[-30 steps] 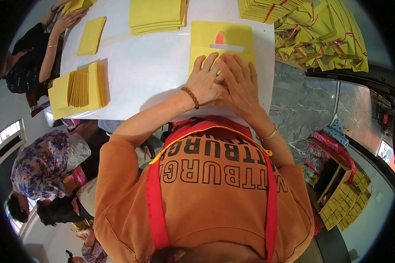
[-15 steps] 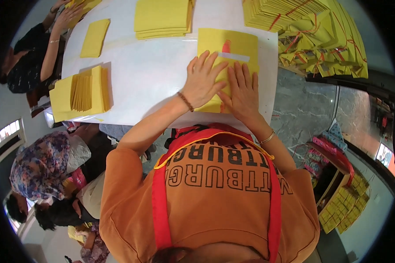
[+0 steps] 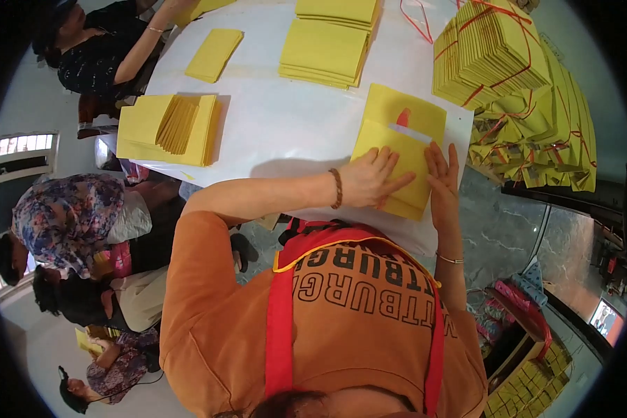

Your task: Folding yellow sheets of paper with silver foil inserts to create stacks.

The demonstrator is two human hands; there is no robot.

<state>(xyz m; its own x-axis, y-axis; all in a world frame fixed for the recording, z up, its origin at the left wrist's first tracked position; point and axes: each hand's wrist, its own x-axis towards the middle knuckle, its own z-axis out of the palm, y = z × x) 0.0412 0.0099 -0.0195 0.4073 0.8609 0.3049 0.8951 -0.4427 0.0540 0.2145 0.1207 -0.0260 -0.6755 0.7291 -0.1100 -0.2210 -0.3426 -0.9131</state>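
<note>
Hands lie flat and open: left hand (image 3: pixel 370 182) and right hand (image 3: pixel 442 182) press smooth yellow paper (image 3: pixel 401 155) on the white bench (image 3: pixel 279 118).

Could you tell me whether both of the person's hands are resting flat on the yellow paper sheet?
Yes, the left hand and right hand both lie flat, fingers spread, on the folded yellow paper sheet.

We count two hands, the left hand (image 3: pixel 373 182) and right hand (image 3: pixel 442 182), on one folded yellow sheet (image 3: pixel 400 157) at one o'clock. Three loose yellow stacks (image 3: pixel 327 45) lie at twelve, one tied bundle heap (image 3: pixel 515 83) at two.
</note>
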